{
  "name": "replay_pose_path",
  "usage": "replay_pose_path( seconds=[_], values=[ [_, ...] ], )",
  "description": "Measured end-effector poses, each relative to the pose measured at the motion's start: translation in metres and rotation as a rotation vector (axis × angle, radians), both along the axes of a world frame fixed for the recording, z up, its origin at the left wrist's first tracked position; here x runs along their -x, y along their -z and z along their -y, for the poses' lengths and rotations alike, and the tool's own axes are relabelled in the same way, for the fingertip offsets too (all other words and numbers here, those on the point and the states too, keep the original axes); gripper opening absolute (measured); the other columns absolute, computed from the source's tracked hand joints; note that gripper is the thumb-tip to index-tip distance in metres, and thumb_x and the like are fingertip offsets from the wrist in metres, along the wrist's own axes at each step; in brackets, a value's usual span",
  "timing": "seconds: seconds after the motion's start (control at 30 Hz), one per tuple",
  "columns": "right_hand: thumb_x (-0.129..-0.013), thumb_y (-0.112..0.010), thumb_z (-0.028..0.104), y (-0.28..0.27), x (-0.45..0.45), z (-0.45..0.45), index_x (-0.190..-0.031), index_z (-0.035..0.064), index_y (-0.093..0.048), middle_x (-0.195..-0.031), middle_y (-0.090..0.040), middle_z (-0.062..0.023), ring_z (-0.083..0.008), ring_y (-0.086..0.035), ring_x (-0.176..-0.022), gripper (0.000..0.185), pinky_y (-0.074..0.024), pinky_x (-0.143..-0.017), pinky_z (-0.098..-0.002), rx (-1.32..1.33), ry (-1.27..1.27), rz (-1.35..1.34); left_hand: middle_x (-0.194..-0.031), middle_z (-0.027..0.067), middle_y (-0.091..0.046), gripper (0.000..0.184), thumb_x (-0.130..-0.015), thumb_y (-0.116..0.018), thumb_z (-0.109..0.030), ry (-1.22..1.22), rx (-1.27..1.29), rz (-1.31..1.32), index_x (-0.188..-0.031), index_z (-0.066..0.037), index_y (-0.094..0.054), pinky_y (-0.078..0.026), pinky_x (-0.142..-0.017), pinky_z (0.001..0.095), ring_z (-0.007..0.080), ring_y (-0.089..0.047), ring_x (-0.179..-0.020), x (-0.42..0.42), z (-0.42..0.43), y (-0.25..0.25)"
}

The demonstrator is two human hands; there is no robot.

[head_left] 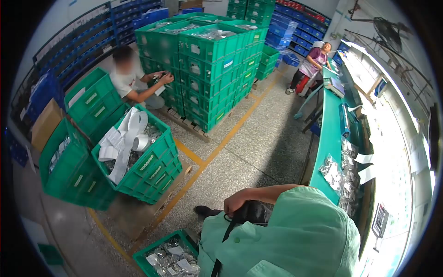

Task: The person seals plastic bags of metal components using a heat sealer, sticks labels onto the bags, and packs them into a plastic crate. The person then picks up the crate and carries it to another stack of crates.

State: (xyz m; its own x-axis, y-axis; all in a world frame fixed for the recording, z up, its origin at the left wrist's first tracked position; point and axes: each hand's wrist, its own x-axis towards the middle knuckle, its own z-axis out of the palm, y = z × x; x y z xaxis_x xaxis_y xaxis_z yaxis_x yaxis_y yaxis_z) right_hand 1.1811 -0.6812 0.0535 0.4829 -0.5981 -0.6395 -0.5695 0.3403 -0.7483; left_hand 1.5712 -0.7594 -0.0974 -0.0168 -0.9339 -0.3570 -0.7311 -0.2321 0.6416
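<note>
My right hand reaches across in front of my green shirt, its fingers curled closed on the edge of a black mesh bag. A thin black loop shows beside the fingertips, and a black strap runs down over the shirt. My left hand is not in view. Just below and to the left, a green crate on the floor holds many small bagged metal parts and white slips.
Stacked green crates stand on a pallet, with a crouching co-worker beside them. Other crates with white paper strips are at left. A long green workbench runs along the right; another person sits at its far end.
</note>
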Motion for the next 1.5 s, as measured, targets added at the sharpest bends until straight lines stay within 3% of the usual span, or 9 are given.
replay_pose_path(
  seconds=[0.1, 0.13, 0.3, 0.4, 1.1, 1.2, 1.33, 1.47, 1.5],
  values=[
    [-0.078, -0.067, 0.019, 0.01, 0.016, -0.042, -0.086, 0.0012, -0.07, -0.072, -0.065, -0.0058, -0.0154, -0.058, -0.069, 0.019, -0.0477, -0.063, -0.0362, -0.168, 0.254, 0.004, -0.103, 0.0035, -0.073, 0.031, -0.087, -0.066, -0.036, 0.031, -0.012, -0.006, -0.103, -0.01, -0.072, -0.052, -0.065, 0.0322, 0.0107, -0.067, -0.087, 0.012, 0.001, 0.002],
    [-0.077, -0.066, 0.017, -0.022, 0.014, -0.047, -0.084, 0.0037, -0.071, -0.071, -0.064, -0.0044, -0.0156, -0.057, -0.066, 0.016, -0.0468, -0.058, -0.037, -0.208, 0.27, -0.048, -0.103, 0.0035, -0.073, 0.031, -0.087, -0.066, -0.036, 0.039, -0.017, -0.009, -0.103, -0.01, -0.072, -0.052, -0.065, 0.0323, 0.0107, -0.067, -0.087, 0.015, -0.001, 0.002],
    [-0.077, -0.061, 0.016, -0.007, 0.021, -0.101, -0.084, 0.0067, -0.071, -0.073, -0.064, -0.0021, -0.0165, -0.057, -0.063, 0.015, -0.0459, -0.053, -0.0392, -0.388, 0.339, -0.14, -0.103, 0.0034, -0.073, 0.032, -0.087, -0.066, -0.037, 0.053, -0.034, -0.018, -0.103, -0.01, -0.072, -0.052, -0.066, 0.0326, 0.0109, -0.067, -0.087, 0.02, -0.004, 0.003],
    [-0.081, -0.058, 0.017, 0.034, 0.03, -0.148, -0.093, 0.0095, -0.068, -0.08, -0.065, -0.0009, -0.0165, -0.06, -0.067, 0.018, -0.0493, -0.055, -0.0362, -0.669, 0.445, 0.143, -0.103, 0.0034, -0.073, 0.032, -0.087, -0.067, -0.038, 0.036, -0.053, -0.024, -0.103, -0.01, -0.072, -0.052, -0.066, 0.0327, 0.0109, -0.067, -0.087, 0.02, -0.009, 0.005],
    [-0.077, -0.063, 0.005, 0.081, 0.053, -0.158, -0.099, 0.0095, -0.071, -0.092, -0.07, -0.0011, -0.0127, -0.066, -0.081, 0.024, -0.055, -0.07, -0.0315, -0.754, 0.54, 0.575, -0.103, 0.0031, -0.072, 0.036, -0.085, -0.067, -0.042, -0.126, -0.174, -0.014, -0.104, -0.011, -0.071, -0.052, -0.067, 0.0339, 0.0114, -0.066, -0.087, -0.029, -0.069, 0.033],
    [-0.075, -0.066, 0.006, 0.026, 0.047, -0.139, -0.104, 0.0082, -0.071, -0.093, -0.07, -0.0023, -0.0135, -0.066, -0.082, 0.029, -0.0555, -0.073, -0.0321, -0.714, 0.7, 0.442, -0.103, 0.0031, -0.072, 0.037, -0.085, -0.068, -0.042, -0.161, -0.189, -0.011, -0.104, -0.011, -0.071, -0.052, -0.067, 0.0341, 0.0115, -0.066, -0.087, -0.039, -0.078, 0.037],
    [-0.077, -0.067, 0.013, 0.041, 0.034, -0.128, -0.106, 0.0075, -0.071, -0.085, -0.069, -0.003, -0.0133, -0.065, -0.074, 0.029, -0.0545, -0.066, -0.0319, -0.42, 0.781, -0.042, -0.103, 0.003, -0.072, 0.037, -0.085, -0.068, -0.043, -0.191, -0.197, 0.003, -0.104, -0.011, -0.071, -0.052, -0.067, 0.0343, 0.0116, -0.066, -0.087, -0.049, -0.076, 0.039],
    [-0.085, -0.063, 0.023, 0.104, 0.027, -0.117, -0.107, 0.009, -0.072, -0.066, -0.064, -0.0022, -0.0119, -0.057, -0.059, 0.028, -0.0468, -0.054, -0.0339, -0.158, 0.122, -0.408, -0.102, 0.003, -0.072, 0.038, -0.085, -0.068, -0.044, -0.222, -0.199, 0.015, -0.104, -0.011, -0.071, -0.052, -0.067, 0.0345, 0.0117, -0.066, -0.087, -0.06, -0.075, 0.04],
    [-0.085, -0.061, 0.025, 0.093, 0.016, -0.116, -0.103, 0.007, -0.072, -0.065, -0.064, -0.0046, -0.0152, -0.058, -0.056, 0.028, -0.0476, -0.053, -0.0351, -0.204, 0.276, -0.344, -0.102, 0.003, -0.072, 0.038, -0.085, -0.068, -0.044, -0.242, -0.201, 0.02, -0.104, -0.011, -0.071, -0.052, -0.067, 0.0346, 0.0117, -0.065, -0.087, -0.063, -0.075, 0.04]
  ],
)
